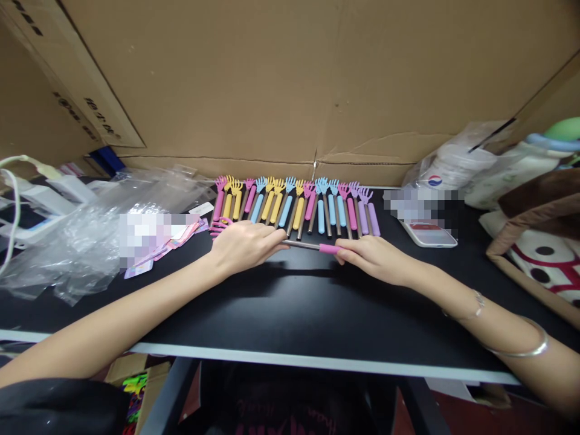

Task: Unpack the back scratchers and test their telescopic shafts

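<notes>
Between my two hands a pink back scratcher (302, 244) is held level above the black table. My left hand (247, 243) is closed around its claw end; pink prongs stick out beyond the hand's far side. My right hand (365, 255) grips the pink handle at the other end, fingers closed. A bare length of metal rod shows in the middle. Just behind, a row of back scratchers (321, 214) in pink, yellow, blue and purple lies side by side, their claws toward the cardboard wall.
Crumpled clear plastic bags (81, 241) and colourful cards (170, 241) lie at left, near a white power strip (40, 208). At right are a phone (430, 235), a bagged cup (462, 163) and a patterned bag (539, 260). Cardboard (281, 78) walls the back. Below the table stands an open box (149, 386).
</notes>
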Motion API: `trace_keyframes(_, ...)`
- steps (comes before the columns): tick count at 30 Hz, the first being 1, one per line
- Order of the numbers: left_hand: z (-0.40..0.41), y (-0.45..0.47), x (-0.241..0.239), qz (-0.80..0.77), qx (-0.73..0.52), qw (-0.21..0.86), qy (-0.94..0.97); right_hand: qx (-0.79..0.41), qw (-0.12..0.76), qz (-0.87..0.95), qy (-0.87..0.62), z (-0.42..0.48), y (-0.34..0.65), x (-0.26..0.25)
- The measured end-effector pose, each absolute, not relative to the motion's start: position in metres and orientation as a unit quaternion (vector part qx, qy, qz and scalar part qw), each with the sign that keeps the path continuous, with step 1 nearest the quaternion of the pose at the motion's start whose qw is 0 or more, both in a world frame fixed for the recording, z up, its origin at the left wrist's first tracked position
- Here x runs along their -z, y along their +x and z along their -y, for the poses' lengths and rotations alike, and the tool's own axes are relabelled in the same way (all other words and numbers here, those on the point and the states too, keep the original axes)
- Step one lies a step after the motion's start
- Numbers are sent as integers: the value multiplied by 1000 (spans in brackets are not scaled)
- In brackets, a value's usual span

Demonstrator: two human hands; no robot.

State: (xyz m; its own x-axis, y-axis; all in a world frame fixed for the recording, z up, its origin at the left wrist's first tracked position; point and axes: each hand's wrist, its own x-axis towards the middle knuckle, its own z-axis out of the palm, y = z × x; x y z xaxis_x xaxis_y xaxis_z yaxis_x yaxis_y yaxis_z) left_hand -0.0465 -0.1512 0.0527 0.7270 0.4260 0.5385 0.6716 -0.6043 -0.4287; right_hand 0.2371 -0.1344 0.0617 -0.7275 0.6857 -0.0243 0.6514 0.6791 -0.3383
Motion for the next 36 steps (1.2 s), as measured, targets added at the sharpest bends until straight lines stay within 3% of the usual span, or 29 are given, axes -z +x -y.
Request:
trace_keyframes(6,153,-44,-55,288,209,333,-873,-291,64,897,-327,132,236,-63)
trace_keyframes(10,153,-44,-54,292,201,312,-882,-290,56,896,-332,131,236,-60)
trace_keyframes(22,151,-40,-44,413,50,175,-892,50,0,919,-392,134,236,-51)
trace_keyframes(28,151,-38,-47,409,33,19,-912,200,38,918,-341,141,237,-56)
trace_keyframes(36,150,-40,-48,373,67,-139,-915,266,120,914,-281,151,232,-66)
